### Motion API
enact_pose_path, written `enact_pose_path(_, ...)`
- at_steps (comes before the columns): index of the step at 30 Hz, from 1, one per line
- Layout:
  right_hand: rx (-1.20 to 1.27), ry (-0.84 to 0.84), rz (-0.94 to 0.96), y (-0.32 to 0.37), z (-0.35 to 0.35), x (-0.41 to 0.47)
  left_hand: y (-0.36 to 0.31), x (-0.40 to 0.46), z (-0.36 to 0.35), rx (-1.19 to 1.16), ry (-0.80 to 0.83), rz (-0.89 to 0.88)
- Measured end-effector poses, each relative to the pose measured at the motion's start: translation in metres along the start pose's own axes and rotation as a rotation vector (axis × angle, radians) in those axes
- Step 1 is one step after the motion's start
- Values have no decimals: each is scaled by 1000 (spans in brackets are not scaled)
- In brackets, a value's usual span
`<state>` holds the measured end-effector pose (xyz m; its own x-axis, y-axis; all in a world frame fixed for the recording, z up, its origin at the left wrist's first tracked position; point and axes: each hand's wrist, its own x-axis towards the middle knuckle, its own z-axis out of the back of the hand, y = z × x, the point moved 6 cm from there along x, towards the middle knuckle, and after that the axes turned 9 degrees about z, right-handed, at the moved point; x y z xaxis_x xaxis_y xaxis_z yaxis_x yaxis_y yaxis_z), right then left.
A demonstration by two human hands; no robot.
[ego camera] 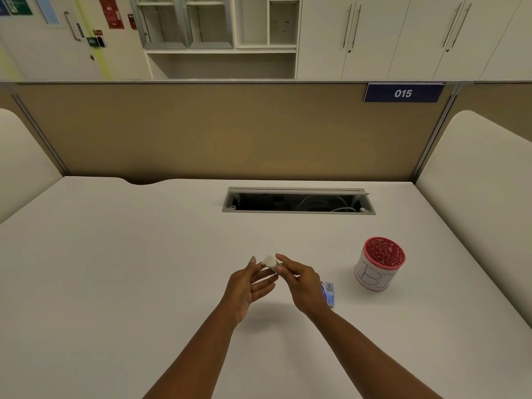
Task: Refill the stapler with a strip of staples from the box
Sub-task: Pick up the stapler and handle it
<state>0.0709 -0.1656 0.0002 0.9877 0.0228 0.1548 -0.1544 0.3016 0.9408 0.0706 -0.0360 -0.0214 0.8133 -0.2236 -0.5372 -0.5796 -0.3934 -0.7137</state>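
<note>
My right hand [302,283] pinches a small white object [269,261] between thumb and fingertips above the middle of the desk; it looks like a mini stapler with a bit of metal on its right side. My left hand [247,286] is just left of it, palm turned inward and fingers spread. Its fingertips sit close under the white object, and I cannot tell whether they touch it. A small blue staple box [328,293] lies flat on the desk, right beside my right wrist and partly hidden by it.
A red-rimmed white pen cup [379,264] stands to the right of the box. An open cable tray [298,201] is cut into the desk [115,269] farther back. A tan partition [201,133] closes the far edge.
</note>
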Motion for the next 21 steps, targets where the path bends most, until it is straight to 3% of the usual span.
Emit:
enact_pose_path(4, 2, -110, -1, 0, 2, -1, 2, -1, -2, -31, -1, -10)
enact_pose_path(10, -37, -183, 44, 4, 0, -6, 5, 1, -6, 36, -178, -49)
enact_pose_path(16, -36, -104, -51, 7, 7, 4, -2, 0, -5, 80, -154, -62)
enact_pose_path(21, -228, 123, -66, 15, -1, 21, -1, 1, -13, 208, -169, -76)
